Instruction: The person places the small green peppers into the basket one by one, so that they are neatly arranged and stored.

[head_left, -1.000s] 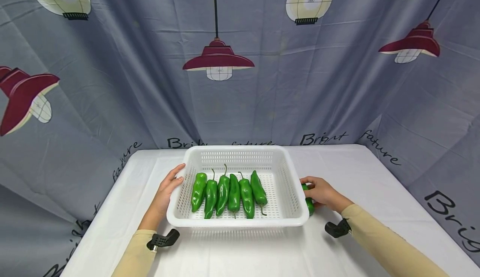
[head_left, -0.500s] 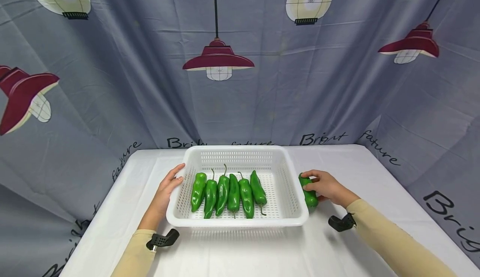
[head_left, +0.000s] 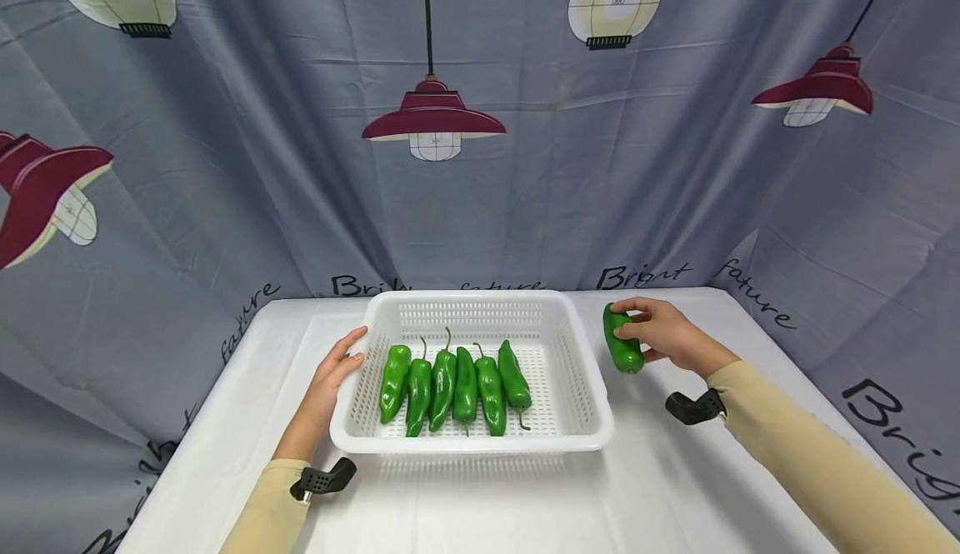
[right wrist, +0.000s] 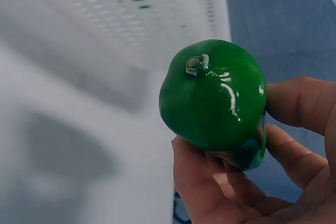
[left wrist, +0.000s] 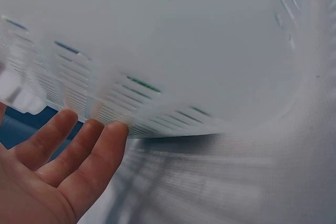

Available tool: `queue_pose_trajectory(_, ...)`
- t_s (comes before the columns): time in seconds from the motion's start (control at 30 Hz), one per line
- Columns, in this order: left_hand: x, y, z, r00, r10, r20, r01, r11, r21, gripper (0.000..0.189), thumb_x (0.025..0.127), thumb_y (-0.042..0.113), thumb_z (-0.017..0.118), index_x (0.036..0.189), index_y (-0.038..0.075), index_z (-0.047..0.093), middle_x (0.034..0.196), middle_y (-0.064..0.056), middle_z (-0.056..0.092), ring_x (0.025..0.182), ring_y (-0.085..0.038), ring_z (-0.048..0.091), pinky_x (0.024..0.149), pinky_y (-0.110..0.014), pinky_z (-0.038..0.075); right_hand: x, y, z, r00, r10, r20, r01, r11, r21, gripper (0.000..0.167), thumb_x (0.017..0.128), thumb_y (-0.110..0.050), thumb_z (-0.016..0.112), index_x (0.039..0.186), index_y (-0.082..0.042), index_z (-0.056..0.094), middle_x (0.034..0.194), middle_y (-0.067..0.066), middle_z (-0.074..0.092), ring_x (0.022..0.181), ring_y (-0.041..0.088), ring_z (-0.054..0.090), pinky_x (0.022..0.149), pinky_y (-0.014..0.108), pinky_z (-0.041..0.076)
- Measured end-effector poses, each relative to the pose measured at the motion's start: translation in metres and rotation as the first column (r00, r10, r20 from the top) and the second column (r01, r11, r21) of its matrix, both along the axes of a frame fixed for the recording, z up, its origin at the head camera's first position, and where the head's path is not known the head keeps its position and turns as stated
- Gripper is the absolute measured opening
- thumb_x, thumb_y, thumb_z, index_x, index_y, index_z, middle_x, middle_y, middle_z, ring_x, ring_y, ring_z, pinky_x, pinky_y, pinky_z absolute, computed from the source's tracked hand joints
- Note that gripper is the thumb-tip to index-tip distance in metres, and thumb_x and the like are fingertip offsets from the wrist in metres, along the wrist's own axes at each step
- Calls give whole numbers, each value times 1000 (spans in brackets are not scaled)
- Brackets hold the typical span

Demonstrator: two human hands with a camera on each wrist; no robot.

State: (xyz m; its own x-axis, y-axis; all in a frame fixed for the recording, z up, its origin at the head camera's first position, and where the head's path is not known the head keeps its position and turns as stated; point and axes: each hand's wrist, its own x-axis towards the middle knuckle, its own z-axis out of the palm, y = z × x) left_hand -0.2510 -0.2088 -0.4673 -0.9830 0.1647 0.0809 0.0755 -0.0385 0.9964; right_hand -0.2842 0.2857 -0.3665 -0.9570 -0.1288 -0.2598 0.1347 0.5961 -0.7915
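Observation:
My right hand (head_left: pixel 671 336) grips a smooth green pepper (head_left: pixel 624 354) between thumb and fingers, above the table to the right of the basket. In the right wrist view the stem end of this pepper (right wrist: pixel 212 95) faces the camera, and fingers curl round its far side. A white perforated basket (head_left: pixel 480 444) stands at the middle of the table. Inside it, several green peppers (head_left: pixel 443 379) lie side by side in a row. My left hand (head_left: pixel 326 383) touches the left outer wall of the basket with fairly straight fingertips, as the left wrist view shows too.
A white cloth covers the table (head_left: pixel 487 512). Grey-blue curtains (head_left: pixel 480 221) printed with lamps and lettering hang close behind its far edge. Within the basket, bare floor (head_left: pixel 551 387) shows to the right of the peppers.
The right hand has lifted the pepper from beside the basket's right wall, moving it up and slightly away to the right. The left hand and basket have stayed in place.

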Motion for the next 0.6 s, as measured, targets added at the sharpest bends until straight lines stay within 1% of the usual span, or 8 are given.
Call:
queue_pose_trajectory(0.17, 1, 0, 0, 1000, 1, -4, -1, 1000, -2, 53, 110, 18, 38, 160, 9, 23, 164, -21, 25, 118, 3, 59, 96, -16, 52, -4, -9, 12, 999, 21, -34, -21, 1000, -4, 60, 98, -16, 63, 152, -2, 40, 145, 36, 43, 111, 37, 65, 77, 40, 63)
queue_pose_trajectory(0.3, 1, 0, -1, 1000, 3, -4, -3, 1000, -4, 53, 110, 18, 37, 160, 8, 23, 163, -21, 26, 118, 3, 59, 96, -16, 52, -5, -20, 19, 999, 28, -35, -28, 1000, -3, 59, 98, -16, 64, 151, -3, 41, 145, 35, 44, 111, 36, 65, 78, 40, 63)
queue_pose_trajectory(0.43, 1, 0, -1, 1000, 8, -6, -8, 1000, -8, 53, 110, 18, 38, 160, 9, 24, 163, -21, 27, 117, 3, 59, 95, -16, 52, -7, -32, 24, 999, 40, -30, -40, 999, -9, 58, 98, -15, 64, 151, -4, 43, 146, 34, 44, 112, 36, 65, 79, 41, 63)
queue_pose_trajectory(0.6, 0, 0, 0, 1000, 10, -6, -10, 1000, -17, 53, 110, 18, 38, 160, 9, 24, 163, -22, 28, 116, 2, 60, 95, -17, 53, -8, -48, 26, 997, 66, -30, -67, 998, -21, 58, 97, -13, 65, 151, -3, 43, 147, 35, 44, 117, 41, 64, 79, 42, 64)
